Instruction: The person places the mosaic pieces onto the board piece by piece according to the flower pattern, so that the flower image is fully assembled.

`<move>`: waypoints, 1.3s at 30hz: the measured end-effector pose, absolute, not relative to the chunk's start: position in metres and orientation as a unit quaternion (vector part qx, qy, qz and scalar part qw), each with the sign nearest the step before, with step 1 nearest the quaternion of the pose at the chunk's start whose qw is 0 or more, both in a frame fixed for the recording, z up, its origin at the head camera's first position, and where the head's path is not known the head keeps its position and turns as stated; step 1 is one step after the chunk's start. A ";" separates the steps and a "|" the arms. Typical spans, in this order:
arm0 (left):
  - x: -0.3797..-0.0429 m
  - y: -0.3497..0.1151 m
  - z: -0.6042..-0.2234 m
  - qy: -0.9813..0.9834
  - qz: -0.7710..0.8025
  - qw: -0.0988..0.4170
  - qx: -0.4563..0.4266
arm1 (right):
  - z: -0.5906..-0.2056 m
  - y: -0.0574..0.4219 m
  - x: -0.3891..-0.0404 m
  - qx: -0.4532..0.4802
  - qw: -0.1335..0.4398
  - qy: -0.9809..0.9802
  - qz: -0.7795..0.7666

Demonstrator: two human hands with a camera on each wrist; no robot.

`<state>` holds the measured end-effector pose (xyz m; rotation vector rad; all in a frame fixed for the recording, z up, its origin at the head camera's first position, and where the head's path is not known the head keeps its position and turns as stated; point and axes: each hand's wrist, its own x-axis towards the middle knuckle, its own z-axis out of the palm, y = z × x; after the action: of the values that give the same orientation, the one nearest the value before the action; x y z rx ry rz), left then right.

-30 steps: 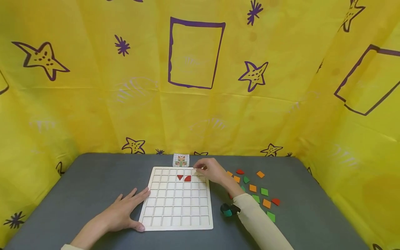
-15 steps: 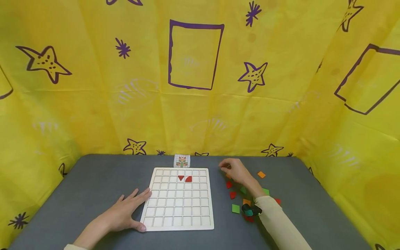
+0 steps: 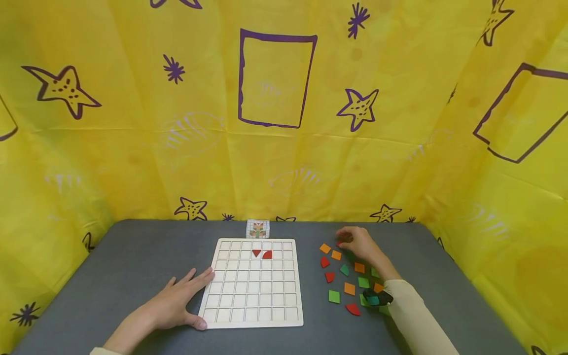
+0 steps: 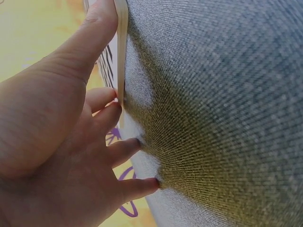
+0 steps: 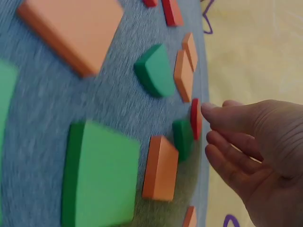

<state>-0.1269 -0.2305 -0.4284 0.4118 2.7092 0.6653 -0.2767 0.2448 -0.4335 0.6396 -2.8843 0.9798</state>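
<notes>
My left hand (image 3: 173, 303) rests at the left edge of a pale wooden grid board (image 3: 252, 300), fingers spread; its thumb touches the near corner. On the board, a red triangle (image 3: 256, 253) and a red quarter-circle (image 3: 267, 255) lie side by side in the second row. Over the far part of the loose pieces, my right hand (image 3: 361, 245) hovers with fingers loosely bent. Its thumb tip is at a red piece (image 5: 196, 118) lying on the table; the right wrist view shows a gap between thumb and fingers. A green leaf-shaped piece (image 5: 182, 139) lies beside that red one.
A small picture card (image 3: 258, 229) lies behind the board. Right of the board are scattered pieces, among them an orange square (image 3: 349, 288), a green square (image 3: 334, 296) and a red quarter-circle (image 3: 353, 309). A yellow patterned cloth (image 3: 284, 162) encloses the grey table (image 3: 146, 246).
My right hand has moved right, from the board's far right corner to the far side of the loose pieces. The left hand and the two red pieces on the board stay put.
</notes>
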 end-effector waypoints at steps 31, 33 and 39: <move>-0.128 -0.230 -0.426 0.950 0.226 0.160 0.146 | -0.433 0.257 -0.277 0.222 -0.016 -0.925 0.309; -0.128 -0.230 -0.426 0.950 0.225 0.158 0.147 | -0.431 0.256 -0.277 0.219 -0.013 -0.924 0.313; -0.125 -0.231 -0.427 0.949 0.230 0.150 0.155 | -0.426 0.252 -0.278 0.240 -0.006 -0.916 0.320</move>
<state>-0.1249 -0.2313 -0.4273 0.4448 2.7263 0.6617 -0.2777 0.2521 -0.4259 0.7577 -2.8910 1.0092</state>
